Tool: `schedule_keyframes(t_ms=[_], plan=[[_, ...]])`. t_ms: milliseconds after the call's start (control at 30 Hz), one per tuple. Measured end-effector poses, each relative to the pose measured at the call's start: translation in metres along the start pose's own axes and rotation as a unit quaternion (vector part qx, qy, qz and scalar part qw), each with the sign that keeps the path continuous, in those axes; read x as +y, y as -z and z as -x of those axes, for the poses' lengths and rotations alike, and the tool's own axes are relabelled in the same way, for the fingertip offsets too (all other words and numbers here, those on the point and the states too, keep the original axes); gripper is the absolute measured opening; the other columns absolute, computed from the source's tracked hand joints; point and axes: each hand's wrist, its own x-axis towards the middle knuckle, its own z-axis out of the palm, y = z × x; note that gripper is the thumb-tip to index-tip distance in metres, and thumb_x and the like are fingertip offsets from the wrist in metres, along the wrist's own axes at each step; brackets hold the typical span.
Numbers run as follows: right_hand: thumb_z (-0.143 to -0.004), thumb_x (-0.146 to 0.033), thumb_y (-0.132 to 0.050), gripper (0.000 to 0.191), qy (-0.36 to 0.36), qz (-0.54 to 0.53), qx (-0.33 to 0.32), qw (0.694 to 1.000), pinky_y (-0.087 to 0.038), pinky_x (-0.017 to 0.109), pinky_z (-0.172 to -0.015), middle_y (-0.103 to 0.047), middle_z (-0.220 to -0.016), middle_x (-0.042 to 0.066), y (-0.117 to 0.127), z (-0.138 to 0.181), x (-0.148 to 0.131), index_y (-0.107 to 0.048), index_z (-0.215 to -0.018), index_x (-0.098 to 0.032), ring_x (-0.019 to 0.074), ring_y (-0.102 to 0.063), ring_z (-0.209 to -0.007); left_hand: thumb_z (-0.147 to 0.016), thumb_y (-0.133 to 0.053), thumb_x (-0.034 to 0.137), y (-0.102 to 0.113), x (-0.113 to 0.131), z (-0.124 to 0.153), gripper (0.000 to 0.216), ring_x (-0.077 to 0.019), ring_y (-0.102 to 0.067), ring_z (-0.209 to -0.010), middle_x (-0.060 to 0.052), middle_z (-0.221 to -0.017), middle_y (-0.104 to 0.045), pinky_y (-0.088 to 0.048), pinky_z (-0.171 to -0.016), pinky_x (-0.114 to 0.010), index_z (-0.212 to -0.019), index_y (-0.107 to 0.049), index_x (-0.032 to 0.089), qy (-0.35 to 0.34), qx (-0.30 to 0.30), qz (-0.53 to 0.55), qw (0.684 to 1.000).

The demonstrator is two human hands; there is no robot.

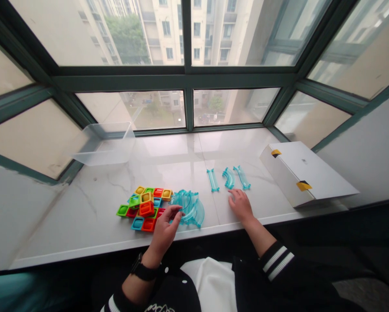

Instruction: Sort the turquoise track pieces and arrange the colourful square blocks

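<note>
looks like sorting blue tracks, right hand loosely open, empty, left hand half-curled, hold unclear, light pinch probably needed next

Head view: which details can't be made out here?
All in the head view:
Clear blue pile: number of pieces, hidden by overlap and partly by the left hand.
Left fingers: whether they hold anything; too small to tell.
White box: its inside, hidden by its outer panels.
White lettering: cut off by the bottom edge.
</note>
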Motion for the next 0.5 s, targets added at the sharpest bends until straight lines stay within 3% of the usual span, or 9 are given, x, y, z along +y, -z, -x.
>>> schedule_keyframes(t_ms=[133,500], plan=[[-0.093,-0.022,-0.055,0.041,-0.027,0.039,-0.013,0.999,-0.049,0.045,-0.105,-0.067,-0.13,0.016,-0.001,0.001,0.013,-0.072,-0.13,-0.018,0.0302,-0.061,-0.117,-0.095,-0.066,0.048,-0.003,-0.002,0.0,0.034,-0.0253,-0.076,-0.098,-0.009,-0.103,-0.077,-0.061,-0.088,-0.037,-0.115,-0.069,0.021,0.002,-0.002,0.004,1.0],[-0.095,-0.029,-0.054,0.05,-0.04,0.077,-0.066,0.994,-0.043,0.048,-0.106,-0.064,-0.143,0.012,-0.003,-0.012,0.003,-0.066,-0.144,-0.024,0.0327,-0.056,-0.121,-0.097,-0.065,0.046,-0.001,0.0,0.002,0.032,-0.0252,-0.076,-0.1,-0.008,-0.104,-0.076,-0.06,-0.089,-0.037,-0.116,-0.067,0.021,0.001,-0.004,0.004,1.0]])
